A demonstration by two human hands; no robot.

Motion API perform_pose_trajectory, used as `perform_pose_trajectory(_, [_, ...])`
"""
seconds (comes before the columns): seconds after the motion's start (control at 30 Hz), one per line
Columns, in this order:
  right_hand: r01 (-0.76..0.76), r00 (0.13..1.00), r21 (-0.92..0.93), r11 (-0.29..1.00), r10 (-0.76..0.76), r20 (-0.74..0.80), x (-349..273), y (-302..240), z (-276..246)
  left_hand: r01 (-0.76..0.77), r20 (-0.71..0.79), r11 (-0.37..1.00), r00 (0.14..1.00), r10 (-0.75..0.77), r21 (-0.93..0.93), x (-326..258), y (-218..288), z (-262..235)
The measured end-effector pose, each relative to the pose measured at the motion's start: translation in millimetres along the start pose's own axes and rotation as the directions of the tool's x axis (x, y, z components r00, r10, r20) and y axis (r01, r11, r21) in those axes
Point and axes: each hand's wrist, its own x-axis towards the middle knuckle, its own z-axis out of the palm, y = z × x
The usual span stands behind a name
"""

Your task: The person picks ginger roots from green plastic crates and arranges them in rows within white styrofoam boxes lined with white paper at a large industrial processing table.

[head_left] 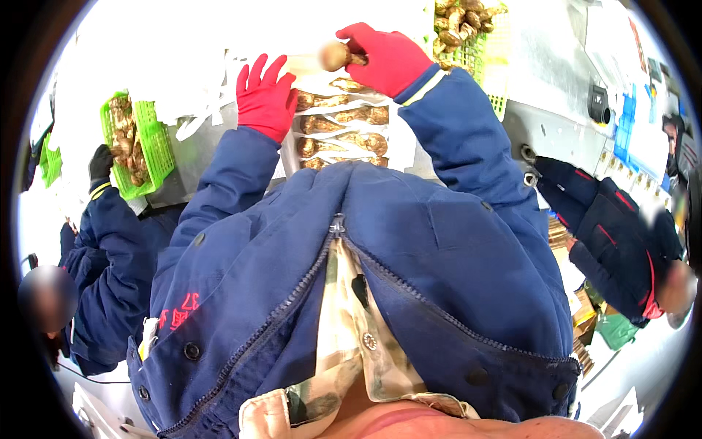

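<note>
My right hand (391, 62), in a red glove, holds a brown mushroom (336, 56) by its stem, with the rounded cap facing left. It is raised over the far end of a white box (289, 152). Inside the box, several thick-stemmed mushrooms (363, 115) lie crosswise in rows, with white strips between them. My left hand (265, 101), also red-gloved, is at the box's left side with its fingers spread and nothing in them. My jacket front hides the near end of the box.
On the left stands a green basket (162, 143) of mushrooms, a co-worker's dark-gloved hand (101, 162) at its side. Another green basket (500, 106) with mushrooms is at the far right. White sheeting (168, 55) covers the metal table. Another person (621, 234) is to the right.
</note>
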Motion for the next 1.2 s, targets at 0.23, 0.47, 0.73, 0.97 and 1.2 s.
perform_pose_trajectory(0.23, [-0.045,0.992,0.261,0.964,0.075,-0.103,-27,5,-40,0.114,-0.194,0.983,0.971,-0.140,-0.143,-11,-17,-24])
perform_pose_trajectory(0.47, [-0.229,0.855,0.971,0.074,0.493,0.164,-88,11,-30,0.170,-0.080,0.975,0.980,-0.183,-0.143,-69,-16,-20])
perform_pose_trajectory(0.73, [-0.321,0.829,0.924,0.208,0.534,0.168,-132,28,-17,0.165,-0.096,0.980,0.980,-0.175,-0.108,-85,-7,-18])
perform_pose_trajectory(0.97, [-0.316,0.896,0.841,0.439,0.431,0.112,-156,36,-16,0.190,-0.132,0.978,0.971,-0.200,-0.084,-94,-3,-26])
perform_pose_trajectory(1.2, [-0.256,0.913,0.835,0.487,0.404,0.044,-159,48,-22,0.198,-0.135,0.979,0.970,-0.202,-0.044,-104,-6,-28])
